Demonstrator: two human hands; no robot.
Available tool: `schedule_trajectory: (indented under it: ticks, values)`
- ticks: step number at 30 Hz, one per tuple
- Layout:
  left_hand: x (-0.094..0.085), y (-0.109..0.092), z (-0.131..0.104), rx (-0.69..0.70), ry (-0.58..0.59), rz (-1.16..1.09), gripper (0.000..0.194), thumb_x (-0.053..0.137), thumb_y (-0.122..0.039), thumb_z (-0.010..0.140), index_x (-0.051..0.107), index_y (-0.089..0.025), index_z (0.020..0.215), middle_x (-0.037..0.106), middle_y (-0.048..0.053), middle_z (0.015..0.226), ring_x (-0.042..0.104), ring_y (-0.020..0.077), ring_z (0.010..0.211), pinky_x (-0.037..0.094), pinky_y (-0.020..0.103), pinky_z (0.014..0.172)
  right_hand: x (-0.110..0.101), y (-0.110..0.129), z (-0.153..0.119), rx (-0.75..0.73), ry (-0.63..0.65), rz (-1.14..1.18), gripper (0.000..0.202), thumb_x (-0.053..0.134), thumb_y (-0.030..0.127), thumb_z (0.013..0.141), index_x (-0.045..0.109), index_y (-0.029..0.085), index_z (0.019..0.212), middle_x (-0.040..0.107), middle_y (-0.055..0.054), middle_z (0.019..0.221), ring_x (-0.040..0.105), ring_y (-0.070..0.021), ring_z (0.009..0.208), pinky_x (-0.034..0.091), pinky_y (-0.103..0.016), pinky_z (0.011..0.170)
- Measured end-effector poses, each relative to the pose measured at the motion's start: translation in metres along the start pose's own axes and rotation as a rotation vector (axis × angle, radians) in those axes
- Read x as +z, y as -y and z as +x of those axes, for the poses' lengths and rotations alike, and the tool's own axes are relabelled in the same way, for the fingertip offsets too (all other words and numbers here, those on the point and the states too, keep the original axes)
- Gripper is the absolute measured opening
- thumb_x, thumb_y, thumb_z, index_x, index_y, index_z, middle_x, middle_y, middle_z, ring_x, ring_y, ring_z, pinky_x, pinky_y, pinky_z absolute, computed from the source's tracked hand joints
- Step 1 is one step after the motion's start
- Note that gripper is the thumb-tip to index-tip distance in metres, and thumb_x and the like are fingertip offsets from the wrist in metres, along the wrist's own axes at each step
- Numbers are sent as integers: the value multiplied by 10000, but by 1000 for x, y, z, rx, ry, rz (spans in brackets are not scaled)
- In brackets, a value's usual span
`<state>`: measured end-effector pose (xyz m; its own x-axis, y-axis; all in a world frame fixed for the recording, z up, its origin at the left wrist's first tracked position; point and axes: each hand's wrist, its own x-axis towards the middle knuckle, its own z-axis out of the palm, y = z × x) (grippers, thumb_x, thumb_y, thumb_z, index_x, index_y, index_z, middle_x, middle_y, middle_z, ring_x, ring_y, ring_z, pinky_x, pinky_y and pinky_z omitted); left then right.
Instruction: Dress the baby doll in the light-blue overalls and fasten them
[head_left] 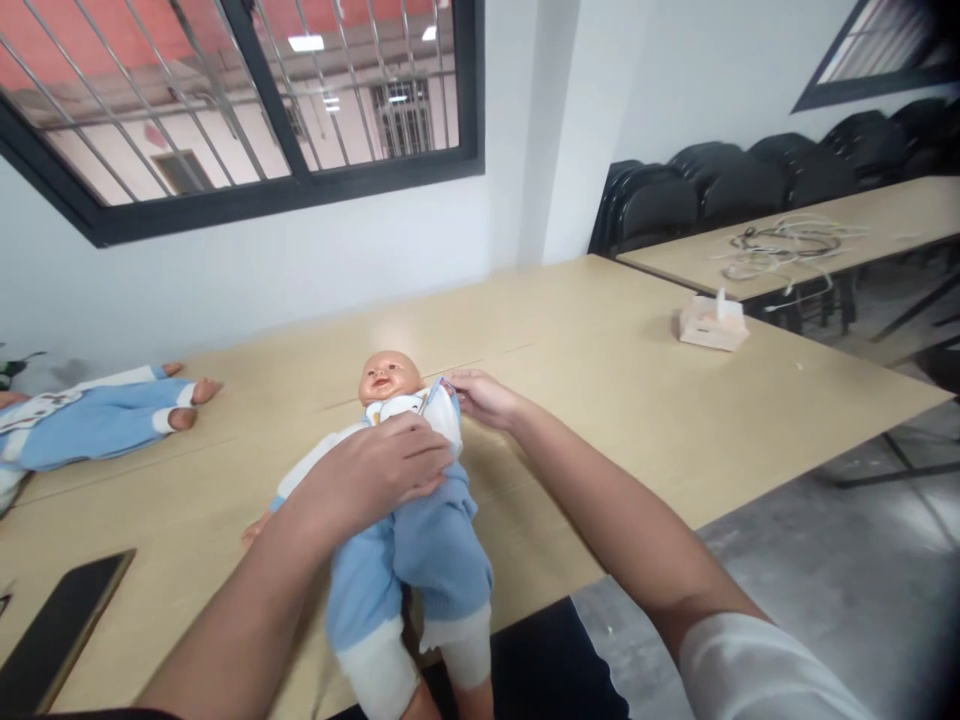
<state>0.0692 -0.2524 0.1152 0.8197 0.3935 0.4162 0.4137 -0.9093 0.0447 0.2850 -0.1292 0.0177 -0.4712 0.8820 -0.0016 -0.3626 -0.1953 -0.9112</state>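
Note:
A baby doll (pixel 442 560) in a blue and white outfit lies on its back on the wooden table, head away from me, with its legs over the near edge. My left hand (pixel 397 460) lies across its chest, fingers together and curled on the clothing; its fingertips are partly hidden. At the doll's raised arm on the right, my right hand (pixel 484 397) pinches the blue-edged sleeve (pixel 448 405) by its cuff. The doll's other arm stretches out to the left, partly behind my left forearm.
Another doll (pixel 97 415) in similar clothes lies at the left. A phone (pixel 64 630) rests at the near left. A tissue box (pixel 712 322) stands at the right. Tangled cables (pixel 784 245) lie on a farther table, with black folding chairs (pixel 656 208) behind. A barred window is above.

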Motion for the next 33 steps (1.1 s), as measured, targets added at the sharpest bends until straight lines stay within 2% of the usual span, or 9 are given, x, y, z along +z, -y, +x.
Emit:
schedule_trajectory:
  ticks: [4, 9, 15, 19, 22, 24, 27, 31, 33]
  values:
    - [-19, 13, -4, -17, -98, -62, 124, 678, -307, 965, 720, -277, 1077, 779, 2, 1062, 703, 192, 1017, 546, 350, 948, -7, -12, 7, 25, -28, -38, 268, 793, 357, 771, 607, 175, 707, 610, 5, 673, 535, -122, 629, 414, -251, 618]
    - [-24, 41, -8, -283, -412, 92, 111, 719, -313, 918, 737, -248, 1006, 792, 27, 1015, 717, 218, 959, 542, 373, 912, -8, -16, 3, 25, -12, -64, 393, 792, 459, 773, 526, 193, 659, 548, 32, 623, 483, -111, 589, 391, -245, 581]
    - [-19, 49, -9, -300, -438, 158, 134, 714, -323, 920, 740, -229, 1013, 793, 35, 1024, 714, 216, 957, 531, 357, 916, -4, -5, -18, 42, 33, -348, 279, 774, 393, 785, 605, 190, 876, 513, 73, 623, 382, -86, 521, 290, -220, 515]
    - [-24, 43, -8, -291, -450, 162, 133, 723, -300, 915, 741, -212, 1013, 792, 42, 1019, 711, 211, 947, 526, 349, 908, 5, -1, -22, 36, -192, -837, 131, 649, 311, 861, 623, 184, 836, 598, 17, 666, 477, -116, 569, 322, -235, 550]
    - [-22, 37, -5, -248, -447, 134, 124, 732, -285, 908, 744, -211, 1007, 793, 43, 1016, 715, 211, 960, 528, 346, 914, 17, -8, -15, 45, -436, -1208, 233, 627, 415, 908, 659, 185, 925, 724, -78, 855, 618, -190, 737, 383, -262, 627]
    - [-17, 32, -1, -212, -430, 118, 116, 730, -274, 911, 743, -215, 1010, 795, 37, 1010, 715, 211, 969, 528, 347, 927, 25, -15, -8, 42, -489, -1324, 389, 672, 527, 875, 668, 180, 1049, 753, -131, 982, 667, -245, 853, 425, -289, 692]
    - [-7, 27, 3, -170, -393, 135, 126, 717, -270, 928, 734, -217, 1041, 791, 37, 1028, 706, 217, 996, 520, 361, 954, 27, -16, -3, -46, -347, -1210, 471, 769, 549, 788, 671, 185, 1071, 756, -122, 1044, 678, -252, 914, 465, -293, 735]
    - [7, 26, 7, -124, -364, 212, 148, 688, -273, 955, 712, -192, 1077, 779, 57, 1041, 688, 223, 1008, 513, 383, 986, 11, 6, -15, 36, -176, -893, 289, 496, 398, 990, 630, 172, 871, 687, -59, 762, 599, -158, 646, 449, -251, 590]
    - [12, 27, 8, -116, -361, 237, 142, 675, -266, 966, 703, -187, 1080, 776, 59, 1045, 682, 220, 1001, 515, 384, 984, 3, 21, -27, 149, -46, -856, 296, 470, 340, 988, 605, 166, 790, 617, -24, 651, 549, -132, 556, 411, -230, 522]
